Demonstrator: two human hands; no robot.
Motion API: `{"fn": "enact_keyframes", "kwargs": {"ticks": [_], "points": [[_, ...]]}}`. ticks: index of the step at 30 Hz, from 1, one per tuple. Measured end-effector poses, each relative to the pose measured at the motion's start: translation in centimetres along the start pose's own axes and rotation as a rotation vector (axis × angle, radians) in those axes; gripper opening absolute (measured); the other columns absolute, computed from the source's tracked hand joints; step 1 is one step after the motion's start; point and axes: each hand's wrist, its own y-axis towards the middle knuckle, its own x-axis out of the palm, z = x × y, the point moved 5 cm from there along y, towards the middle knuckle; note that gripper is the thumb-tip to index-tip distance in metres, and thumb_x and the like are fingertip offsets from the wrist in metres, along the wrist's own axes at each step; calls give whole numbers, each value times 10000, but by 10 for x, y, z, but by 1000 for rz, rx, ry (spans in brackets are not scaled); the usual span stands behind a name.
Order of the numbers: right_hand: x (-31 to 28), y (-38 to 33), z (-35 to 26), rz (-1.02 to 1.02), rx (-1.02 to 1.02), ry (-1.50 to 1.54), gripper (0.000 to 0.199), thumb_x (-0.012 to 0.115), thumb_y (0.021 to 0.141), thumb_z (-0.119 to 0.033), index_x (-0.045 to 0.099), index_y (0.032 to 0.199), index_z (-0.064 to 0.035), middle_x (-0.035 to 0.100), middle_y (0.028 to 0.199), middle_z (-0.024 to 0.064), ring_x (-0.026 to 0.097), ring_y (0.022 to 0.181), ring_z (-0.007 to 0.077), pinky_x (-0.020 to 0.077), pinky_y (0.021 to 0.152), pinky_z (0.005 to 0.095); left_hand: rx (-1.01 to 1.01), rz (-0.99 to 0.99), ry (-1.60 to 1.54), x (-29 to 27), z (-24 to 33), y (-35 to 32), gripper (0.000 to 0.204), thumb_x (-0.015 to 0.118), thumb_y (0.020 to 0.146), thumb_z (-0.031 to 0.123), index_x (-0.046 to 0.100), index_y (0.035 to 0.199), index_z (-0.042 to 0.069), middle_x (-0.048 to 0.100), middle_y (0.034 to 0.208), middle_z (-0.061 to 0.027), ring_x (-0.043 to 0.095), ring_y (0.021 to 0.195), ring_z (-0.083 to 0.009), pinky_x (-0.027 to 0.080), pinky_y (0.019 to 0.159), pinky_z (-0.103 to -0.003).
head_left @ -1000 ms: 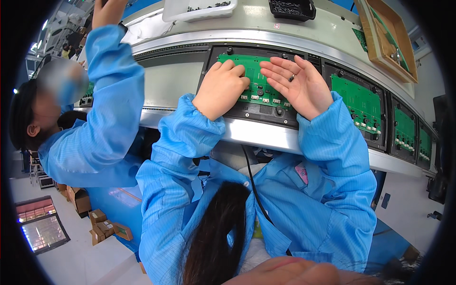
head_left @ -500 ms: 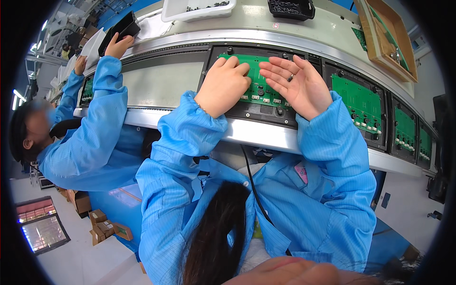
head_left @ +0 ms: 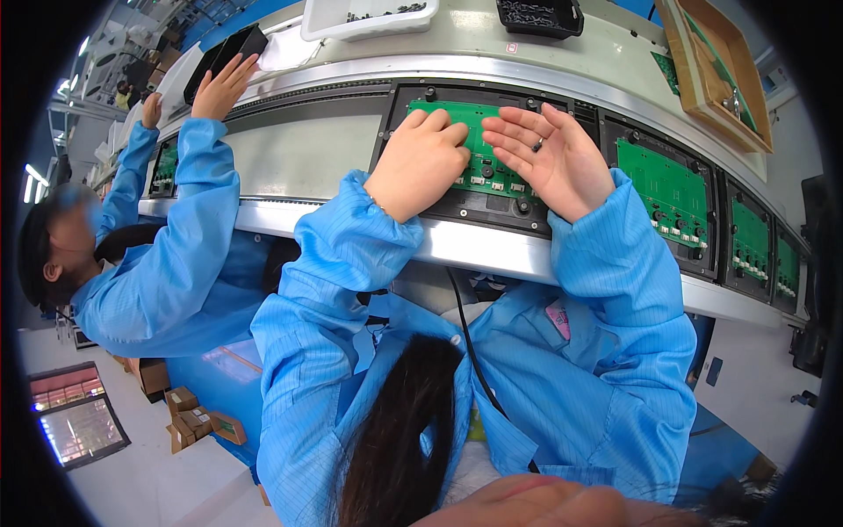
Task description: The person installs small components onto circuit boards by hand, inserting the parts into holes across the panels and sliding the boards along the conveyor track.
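Head view. Changes: a half second ago the co-worker (head_left: 162, 281) at the left of the frame gripped a black bin (head_left: 213, 66); that bin now stands at the upper left, with the co-worker's near hand (head_left: 224, 92) spread open beside it. The board (head_left: 477, 132) and its black carrier (head_left: 492, 217) have shifted slightly to the right, and the left hand (head_left: 420, 167) has shifted with them. The right hand (head_left: 558, 165) has stayed almost in place. Both hands therefore remain at the same board.

Board position: upper centre of the frame, in the carrier, partly covered by both hands.

Left hand: back upward, fingers curled down over the board's left part. Fingertips are hidden; whether they hold a part cannot be told. Right hand: well open, palm showing bare, fingers extended above the board's right part, a dark ring on one finger. Contact with the board cannot be confirmed.

Surface: a silver rail (head_left: 492, 252) edges the line. Three more boards follow at the right, the nearest (head_left: 659, 180) just beside the carrier. The pale bench (head_left: 465, 39) behind bears a white tray (head_left: 378, 29), a black tray (head_left: 549, 32) and a tan box (head_left: 683, 79).

Room: cartons (head_left: 182, 422) stand on a pale floor (head_left: 167, 487) at the lower left.
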Motion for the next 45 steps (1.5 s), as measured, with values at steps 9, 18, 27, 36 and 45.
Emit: {"fn": "enact_keyframes", "kwargs": {"ticks": [9, 18, 27, 36, 45], "points": [[0, 1, 2, 10, -4, -16, 451, 360, 942, -283, 430, 1182, 93, 514, 1147, 254, 530, 1072, 303, 418, 954, 368, -134, 86, -202, 4, -1, -16, 130, 638, 718, 126, 641, 842, 88, 570, 929, -8, 500, 891, -192, 392, 810, -304], [-2, 3, 4, -16, 9, -2, 441, 371, 939, -281, 444, 1172, 87, 532, 1116, 234, 545, 1037, 284, 430, 932, 356, -246, 207, -308, 1, 11, -34, 161, 576, 736, 123, 638, 866, 52, 557, 1067, -74, 465, 1043, -287, 377, 896, -364], [-3, 6, 8, -6, 18, -11, 433, 382, 937, -284, 459, 1162, 77, 541, 1103, 218, 551, 1021, 271, 437, 917, 349, -303, 188, -272, 3, 16, -39, 221, 573, 748, 126, 627, 946, 45, 526, 1153, -98, 418, 1130, -329, 352, 949, -414], [-1, 6, 7, 11, 3, -17, 425, 393, 933, -280, 465, 1158, 73, 553, 1071, 204, 556, 998, 260, 441, 910, 348, -412, 200, -346, 4, 10, -45, 300, 592, 758, 164, 608, 1037, 57, 492, 1220, -103, 369, 1188, -345, 331, 982, -427], [-2, 9, 10, 4, 2, -23, 423, 401, 930, -277, 466, 1158, 73, 554, 1066, 197, 558, 983, 254, 444, 899, 344, -376, 106, -281, 8, 9, -45, 339, 598, 763, 194, 583, 1073, 56, 455, 1264, -112, 345, 1209, -352, 322, 991, -432]]}}
